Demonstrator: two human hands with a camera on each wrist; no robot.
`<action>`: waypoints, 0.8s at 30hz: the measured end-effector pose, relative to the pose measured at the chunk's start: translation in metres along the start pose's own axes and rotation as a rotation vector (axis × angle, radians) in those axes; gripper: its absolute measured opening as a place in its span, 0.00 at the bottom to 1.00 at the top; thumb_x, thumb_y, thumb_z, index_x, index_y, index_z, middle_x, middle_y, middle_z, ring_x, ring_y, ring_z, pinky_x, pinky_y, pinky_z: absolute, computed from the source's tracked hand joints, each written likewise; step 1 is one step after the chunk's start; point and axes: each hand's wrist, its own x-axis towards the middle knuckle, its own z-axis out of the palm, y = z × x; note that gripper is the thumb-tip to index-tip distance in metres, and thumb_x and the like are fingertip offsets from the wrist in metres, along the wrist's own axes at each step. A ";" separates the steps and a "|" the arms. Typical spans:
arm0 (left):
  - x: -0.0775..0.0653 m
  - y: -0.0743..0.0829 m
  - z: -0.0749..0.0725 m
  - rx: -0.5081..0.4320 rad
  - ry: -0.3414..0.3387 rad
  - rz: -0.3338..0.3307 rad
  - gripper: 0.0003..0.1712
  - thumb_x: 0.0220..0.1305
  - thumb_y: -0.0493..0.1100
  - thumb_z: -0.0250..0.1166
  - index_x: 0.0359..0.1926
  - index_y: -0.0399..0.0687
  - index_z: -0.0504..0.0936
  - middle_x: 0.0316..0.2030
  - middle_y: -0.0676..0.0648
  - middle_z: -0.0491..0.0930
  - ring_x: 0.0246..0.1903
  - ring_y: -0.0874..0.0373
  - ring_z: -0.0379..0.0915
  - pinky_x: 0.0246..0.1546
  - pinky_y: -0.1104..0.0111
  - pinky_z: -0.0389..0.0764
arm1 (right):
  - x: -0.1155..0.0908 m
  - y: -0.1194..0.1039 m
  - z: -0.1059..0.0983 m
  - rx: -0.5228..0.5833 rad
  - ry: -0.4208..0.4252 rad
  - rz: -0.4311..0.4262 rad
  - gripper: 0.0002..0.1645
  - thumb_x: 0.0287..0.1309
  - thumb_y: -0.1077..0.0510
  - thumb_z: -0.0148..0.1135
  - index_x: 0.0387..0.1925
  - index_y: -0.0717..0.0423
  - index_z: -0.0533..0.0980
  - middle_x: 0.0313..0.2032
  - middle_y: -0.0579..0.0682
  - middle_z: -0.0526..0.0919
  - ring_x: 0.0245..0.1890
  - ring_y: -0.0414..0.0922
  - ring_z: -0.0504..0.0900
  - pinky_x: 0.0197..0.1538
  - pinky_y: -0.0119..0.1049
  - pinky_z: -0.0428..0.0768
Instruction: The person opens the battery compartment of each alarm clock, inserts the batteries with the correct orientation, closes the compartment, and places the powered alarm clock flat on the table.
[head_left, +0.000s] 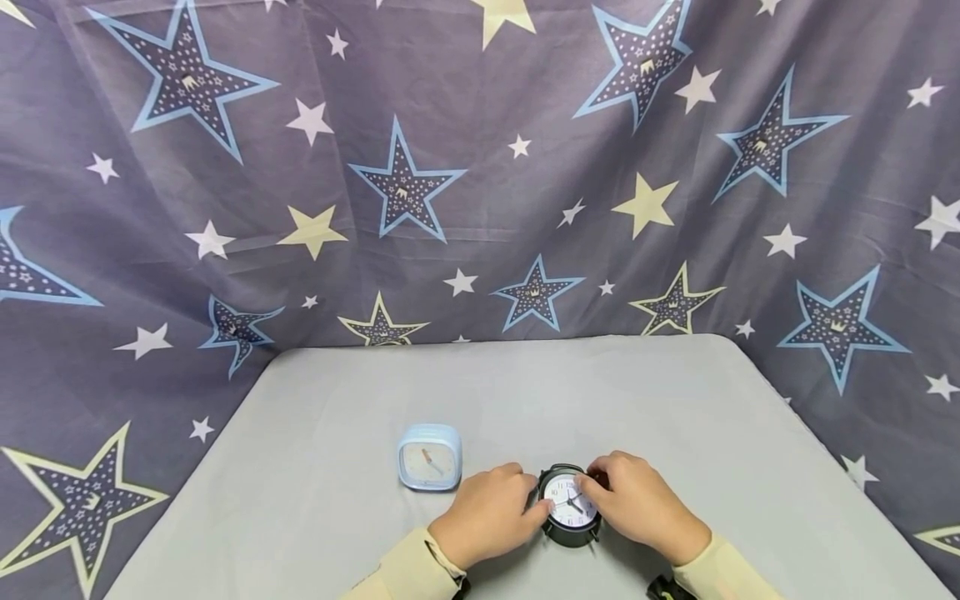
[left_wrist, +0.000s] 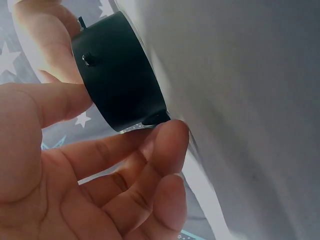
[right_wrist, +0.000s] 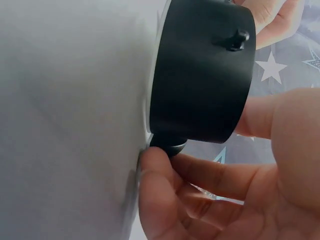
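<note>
A round black alarm clock (head_left: 572, 534) with a white dial lies tilted face up on the grey tabletop, between my hands. My left hand (head_left: 489, 515) grips its left side, thumb on the dial's rim and curled fingers by the top edge. From the right, my right hand (head_left: 643, 505) holds it the same way, its thumb over the upper right of the dial. Both wrist views show the clock's smooth black side wall with a small foot, and fingertips at a dark rounded part near the table. The clock's back is hidden.
A light blue square clock (head_left: 430, 458) stands on the table (head_left: 337, 433) left of my left hand, facing me. Dark cloth with a star print (head_left: 480, 275) hangs behind the table and along both sides.
</note>
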 end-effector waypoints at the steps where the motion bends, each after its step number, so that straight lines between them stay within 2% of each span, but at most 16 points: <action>1: 0.000 0.000 0.000 -0.002 0.000 0.003 0.20 0.61 0.61 0.57 0.33 0.51 0.84 0.24 0.55 0.74 0.20 0.63 0.66 0.16 0.68 0.65 | 0.000 0.000 0.000 0.000 -0.002 0.001 0.10 0.56 0.44 0.64 0.28 0.45 0.81 0.26 0.37 0.77 0.29 0.36 0.75 0.35 0.36 0.73; 6: 0.000 0.001 0.000 -0.018 -0.013 0.012 0.19 0.62 0.60 0.57 0.34 0.51 0.84 0.24 0.56 0.74 0.19 0.64 0.66 0.17 0.68 0.66 | -0.001 0.000 0.000 0.001 -0.006 0.005 0.11 0.56 0.44 0.64 0.30 0.45 0.81 0.26 0.37 0.77 0.30 0.36 0.75 0.35 0.37 0.73; 11: -0.001 0.001 -0.002 -0.026 -0.024 0.015 0.19 0.62 0.59 0.57 0.36 0.51 0.84 0.25 0.56 0.75 0.20 0.64 0.67 0.18 0.67 0.67 | -0.002 -0.001 -0.001 -0.013 0.026 -0.006 0.10 0.54 0.43 0.65 0.29 0.43 0.82 0.26 0.35 0.77 0.30 0.35 0.75 0.36 0.37 0.73; 18: 0.000 0.001 -0.003 -0.051 -0.026 0.017 0.15 0.61 0.57 0.59 0.30 0.52 0.83 0.23 0.56 0.74 0.20 0.65 0.67 0.18 0.67 0.66 | -0.003 -0.002 -0.001 0.000 0.033 -0.011 0.10 0.54 0.43 0.65 0.30 0.43 0.83 0.27 0.35 0.78 0.31 0.35 0.76 0.37 0.36 0.74; 24: 0.002 0.000 -0.002 -0.080 -0.033 0.026 0.13 0.61 0.55 0.61 0.29 0.53 0.82 0.21 0.57 0.73 0.21 0.65 0.67 0.20 0.68 0.67 | -0.003 -0.003 -0.002 0.003 0.030 -0.010 0.12 0.53 0.42 0.66 0.32 0.44 0.83 0.27 0.34 0.77 0.28 0.32 0.73 0.34 0.34 0.72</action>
